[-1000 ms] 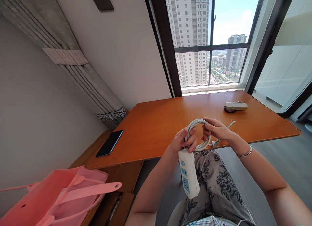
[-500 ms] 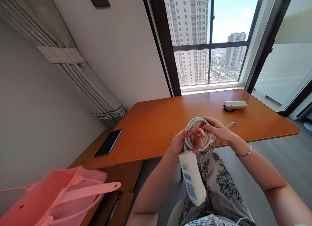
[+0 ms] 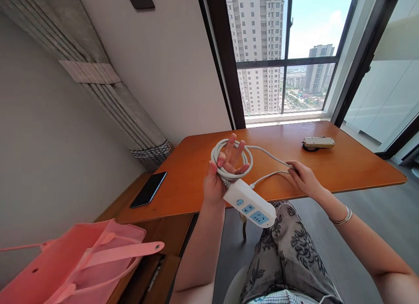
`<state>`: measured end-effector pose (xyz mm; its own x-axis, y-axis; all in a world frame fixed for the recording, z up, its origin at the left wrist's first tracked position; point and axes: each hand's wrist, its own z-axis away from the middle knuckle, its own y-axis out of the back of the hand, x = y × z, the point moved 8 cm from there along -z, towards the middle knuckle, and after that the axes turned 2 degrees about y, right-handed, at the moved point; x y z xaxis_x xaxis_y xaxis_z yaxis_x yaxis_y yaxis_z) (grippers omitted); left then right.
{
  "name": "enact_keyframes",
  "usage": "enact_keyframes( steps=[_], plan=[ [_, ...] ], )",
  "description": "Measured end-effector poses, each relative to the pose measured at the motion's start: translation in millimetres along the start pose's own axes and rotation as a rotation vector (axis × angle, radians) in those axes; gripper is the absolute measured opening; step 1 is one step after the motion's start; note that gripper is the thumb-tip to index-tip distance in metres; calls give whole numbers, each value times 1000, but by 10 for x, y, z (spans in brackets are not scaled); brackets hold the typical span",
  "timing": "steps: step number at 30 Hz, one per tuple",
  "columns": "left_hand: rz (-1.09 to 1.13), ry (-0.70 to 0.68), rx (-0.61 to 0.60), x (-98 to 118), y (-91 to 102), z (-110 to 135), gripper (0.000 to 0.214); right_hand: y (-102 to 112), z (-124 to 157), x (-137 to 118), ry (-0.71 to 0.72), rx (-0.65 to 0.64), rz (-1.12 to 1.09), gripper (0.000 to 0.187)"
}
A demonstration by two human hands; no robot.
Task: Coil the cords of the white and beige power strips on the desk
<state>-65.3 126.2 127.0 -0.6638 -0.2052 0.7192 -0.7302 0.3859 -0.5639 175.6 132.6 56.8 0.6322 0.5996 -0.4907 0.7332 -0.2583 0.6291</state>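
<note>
A white power strip (image 3: pixel 250 204) with blue socket faces hangs tilted below my left hand (image 3: pixel 218 177), over the table's near edge. Its white cord (image 3: pixel 214 153) is wound in loops around that hand; the thumb presses on the coil and the other fingers poke up through it. Off to the right, my right hand (image 3: pixel 304 178) pinches a stretch of the cord, drawn out from the coil above and bent back toward the strip. A plug-like end shows beside the strip's top.
The brown table (image 3: pixel 196 181) bears a black tablet (image 3: pixel 148 189) at its left and a second, beige power strip (image 3: pixel 318 142) at the far right. A pink bag (image 3: pixel 81 264) stands at the lower left. The window (image 3: pixel 284 90) is behind the table.
My right hand has moved away to the right, drawing a length of cord from the coil. My left hand has risen leftward with the coil, and the strip has swung to a flatter tilt.
</note>
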Motion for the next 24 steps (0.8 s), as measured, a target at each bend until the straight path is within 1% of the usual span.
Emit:
enact_keyframes(
  steps=[2, 4, 6, 9, 11, 15, 18, 19, 21, 23, 24],
  plan=[
    [-5, -29, 1, 3, -1, -31, 44, 71, -15, -155, 89, 55, 115, 31],
    [-16, -35, 9, -13, -7, -56, 42, 81, -20, -349, 194, 41, 243, 30],
    [-32, -22, 0, -48, -30, -69, 40, 89, -3, -579, 334, 21, 335, 29],
    [-90, 39, -66, -151, -95, -51, 36, 126, 41, -916, 538, -25, 366, 26],
    [-154, 107, -143, -259, -151, -11, 32, 154, 50, -1087, 616, -80, 358, 25],
    [-250, 264, -364, -505, -287, 125, 21, 187, 19, -1296, 664, -169, 346, 27],
    [-336, 359, -492, -666, -332, 227, 27, 226, 4, -1391, 693, -154, 267, 30],
    [-364, 382, -509, -712, -323, 248, 30, 248, 0, -1413, 700, -131, 233, 30],
    [-384, 416, -496, -788, -281, 268, 37, 293, -20, -1427, 686, -76, 170, 30],
    [-353, 456, -474, -858, -248, 284, 46, 333, -53, -1412, 647, -19, 127, 30],
    [-329, 492, -485, -899, -253, 305, 51, 347, -71, -1400, 627, 5, 121, 32]
  ],
)
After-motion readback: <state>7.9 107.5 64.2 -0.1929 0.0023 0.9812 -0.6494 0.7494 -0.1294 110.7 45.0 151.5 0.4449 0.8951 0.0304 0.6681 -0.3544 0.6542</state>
